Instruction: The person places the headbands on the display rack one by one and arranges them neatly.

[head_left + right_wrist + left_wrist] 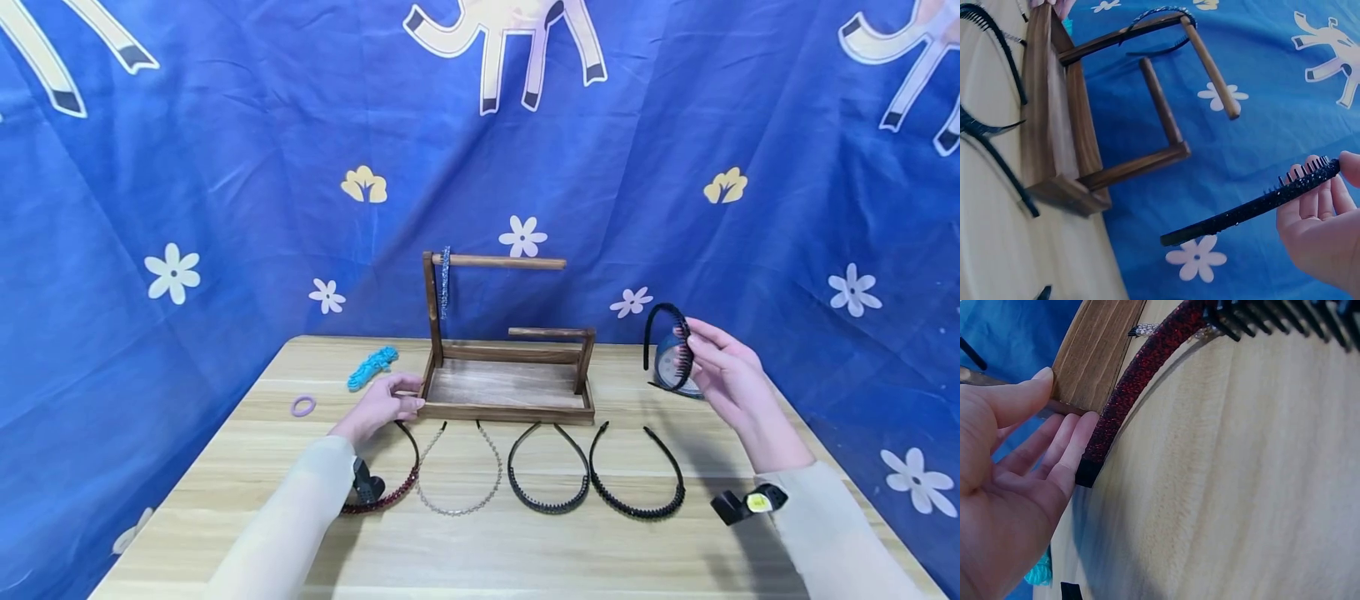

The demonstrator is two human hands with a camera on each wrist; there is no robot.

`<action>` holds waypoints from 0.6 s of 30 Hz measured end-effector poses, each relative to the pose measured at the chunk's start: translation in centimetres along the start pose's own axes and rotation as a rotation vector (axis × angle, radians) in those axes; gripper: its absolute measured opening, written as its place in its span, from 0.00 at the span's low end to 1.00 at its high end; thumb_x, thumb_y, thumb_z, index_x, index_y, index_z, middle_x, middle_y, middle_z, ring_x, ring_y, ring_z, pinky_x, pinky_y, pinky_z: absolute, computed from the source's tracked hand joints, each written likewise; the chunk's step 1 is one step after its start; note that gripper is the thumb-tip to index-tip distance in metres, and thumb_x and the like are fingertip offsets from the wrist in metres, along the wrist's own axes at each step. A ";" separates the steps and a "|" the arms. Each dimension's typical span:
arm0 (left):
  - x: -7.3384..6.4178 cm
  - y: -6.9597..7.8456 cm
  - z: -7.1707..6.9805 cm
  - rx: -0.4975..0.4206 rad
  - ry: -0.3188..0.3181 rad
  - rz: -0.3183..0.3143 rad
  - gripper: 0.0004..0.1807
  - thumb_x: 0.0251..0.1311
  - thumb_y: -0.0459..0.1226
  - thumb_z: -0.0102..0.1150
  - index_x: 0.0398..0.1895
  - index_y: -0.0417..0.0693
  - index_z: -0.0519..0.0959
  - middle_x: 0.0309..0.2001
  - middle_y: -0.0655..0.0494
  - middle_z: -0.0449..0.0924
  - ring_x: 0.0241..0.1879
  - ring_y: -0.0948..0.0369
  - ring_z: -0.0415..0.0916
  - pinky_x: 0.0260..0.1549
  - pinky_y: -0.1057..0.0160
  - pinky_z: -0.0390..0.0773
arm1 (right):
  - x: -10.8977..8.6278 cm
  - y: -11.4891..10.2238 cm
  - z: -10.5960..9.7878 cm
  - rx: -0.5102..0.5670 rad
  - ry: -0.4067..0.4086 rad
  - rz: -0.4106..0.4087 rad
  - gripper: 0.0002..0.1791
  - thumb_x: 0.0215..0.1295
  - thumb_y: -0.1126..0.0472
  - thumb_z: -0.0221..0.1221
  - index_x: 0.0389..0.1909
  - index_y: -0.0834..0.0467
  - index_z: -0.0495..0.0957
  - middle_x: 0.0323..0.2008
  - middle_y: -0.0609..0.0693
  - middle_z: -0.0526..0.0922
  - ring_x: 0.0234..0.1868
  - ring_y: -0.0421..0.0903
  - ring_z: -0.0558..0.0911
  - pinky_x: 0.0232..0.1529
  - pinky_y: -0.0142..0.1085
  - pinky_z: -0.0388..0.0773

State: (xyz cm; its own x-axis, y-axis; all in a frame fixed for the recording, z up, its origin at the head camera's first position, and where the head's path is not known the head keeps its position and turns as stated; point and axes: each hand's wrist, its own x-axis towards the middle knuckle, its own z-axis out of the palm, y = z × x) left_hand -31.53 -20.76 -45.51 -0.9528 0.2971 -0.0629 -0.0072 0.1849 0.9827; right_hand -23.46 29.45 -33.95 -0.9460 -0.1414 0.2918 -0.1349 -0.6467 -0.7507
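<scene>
My left hand (382, 406) grips the left front corner of a wooden rack (510, 412), thumb on one face and fingers on the other. On the rack's upper bar, close to its post, hangs a glittery blue headband (445, 283); the lower bar is bare. Raised to the right of the rack, my right hand (723, 375) pinches a black toothed headband (1247, 209) by one side, clear of the table. Right beside the left fingers in the left wrist view lies the end of a dark red glitter headband (1138, 378).
Along the front lie a clear beaded headband (459, 511), a dark toothed headband (551, 507) and a black headband (645, 513). A turquoise cord bundle (372, 367) and a purple ring (303, 406) sit at left. Behind the raised headband stands a round blue-rimmed object (666, 367).
</scene>
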 end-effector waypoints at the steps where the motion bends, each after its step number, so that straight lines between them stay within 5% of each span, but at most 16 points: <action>1: 0.0 0.0 0.0 -0.001 0.003 0.000 0.28 0.56 0.24 0.57 0.61 0.31 0.63 0.60 0.33 0.63 0.46 0.44 0.75 0.44 0.53 0.81 | 0.3 -0.1 0.3 0.005 0.004 0.001 0.16 0.67 0.77 0.45 0.50 0.65 0.76 0.42 0.55 0.82 0.39 0.47 0.81 0.40 0.34 0.80; 18: 0.0 0.0 0.1 -0.025 0.005 0.014 0.27 0.56 0.23 0.56 0.60 0.29 0.62 0.58 0.31 0.63 0.48 0.43 0.74 0.45 0.51 0.80 | 6.9 -1.1 4.6 -0.064 0.136 0.054 0.22 0.60 0.76 0.55 0.55 0.61 0.73 0.43 0.53 0.78 0.40 0.46 0.80 0.40 0.35 0.79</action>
State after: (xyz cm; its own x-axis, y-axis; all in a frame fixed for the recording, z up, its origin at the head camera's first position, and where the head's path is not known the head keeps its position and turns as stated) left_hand -31.46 -20.70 -45.56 -0.9543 0.2949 -0.0487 -0.0019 0.1571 0.9876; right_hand -28.47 25.75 -28.33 -0.9829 -0.0691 0.1707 -0.0975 -0.5908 -0.8009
